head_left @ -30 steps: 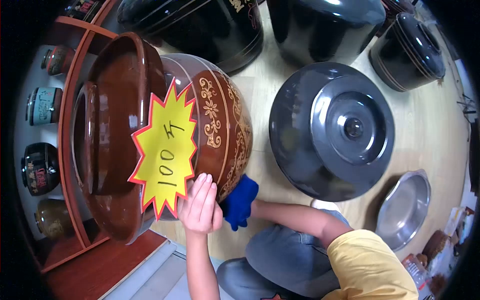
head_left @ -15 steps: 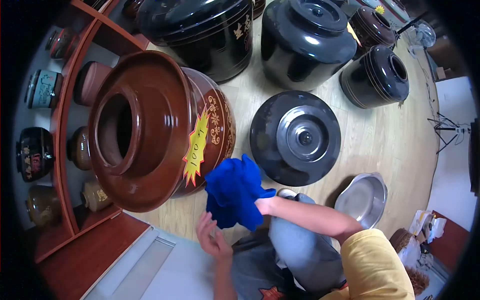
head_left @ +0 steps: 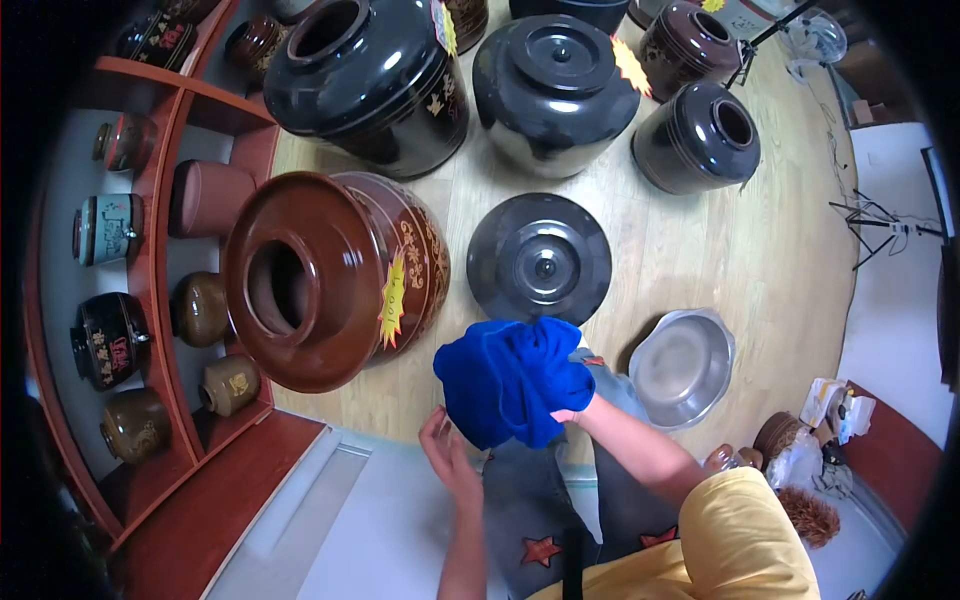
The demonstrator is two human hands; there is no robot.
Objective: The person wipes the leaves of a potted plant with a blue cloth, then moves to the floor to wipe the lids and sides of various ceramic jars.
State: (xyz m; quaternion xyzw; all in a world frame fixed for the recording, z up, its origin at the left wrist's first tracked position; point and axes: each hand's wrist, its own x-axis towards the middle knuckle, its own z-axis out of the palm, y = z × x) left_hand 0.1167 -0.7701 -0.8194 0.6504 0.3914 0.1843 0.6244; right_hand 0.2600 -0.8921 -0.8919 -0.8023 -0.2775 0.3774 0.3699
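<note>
A bunched blue cloth is held up in front of me in my right hand, whose fingers are mostly covered by its folds. My left hand is just below and left of the cloth, fingers loosely curled and apart, holding nothing. Behind the cloth, a round black lid lies on the floor with its knob up. Left of it stands a large brown glazed jar, open-mouthed with a wide rim. A yellow starburst price tag is stuck on it.
A metal basin sits on the wooden floor to my right. Black jars stand beyond the lid, one smaller jar to their right. Red wooden shelves with small jars run along the left. A black stand is at far right.
The view has moved back and turned, so jars and basin appear smaller and shifted. My right hand still holds the cloth, now bunched more fully. My left hand remains beside it.
</note>
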